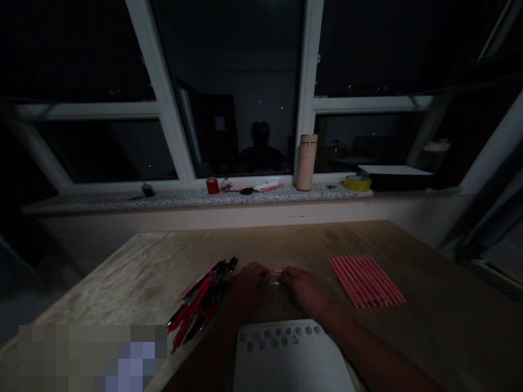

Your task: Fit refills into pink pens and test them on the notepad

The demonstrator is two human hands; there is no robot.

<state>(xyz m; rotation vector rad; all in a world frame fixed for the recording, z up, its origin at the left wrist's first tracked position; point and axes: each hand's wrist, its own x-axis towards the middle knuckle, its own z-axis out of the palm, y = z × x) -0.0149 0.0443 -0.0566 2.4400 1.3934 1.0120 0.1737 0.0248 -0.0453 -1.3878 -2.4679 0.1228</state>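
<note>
My left hand (254, 283) and my right hand (301, 286) are close together over the table, fingers closed. Between their fingertips shows a short stretch of a slim pink pen or pencil (277, 271), with a pale strip just below it. Most of that piece is hidden by my fingers. Left of my left hand lies a loose pile of red, black and pink pens (200, 305). To the right of my right hand, several pink pens or pencils (368, 281) lie side by side in a neat slanted row.
A spiral notepad (290, 359) with round marks along its top lies between my forearms. On the window sill (183, 201) stand a red tin-like object (212, 185), a tan flask (306, 162), a roll of yellow tape (357, 183) and a flat white-topped box (394, 177). The light is dim.
</note>
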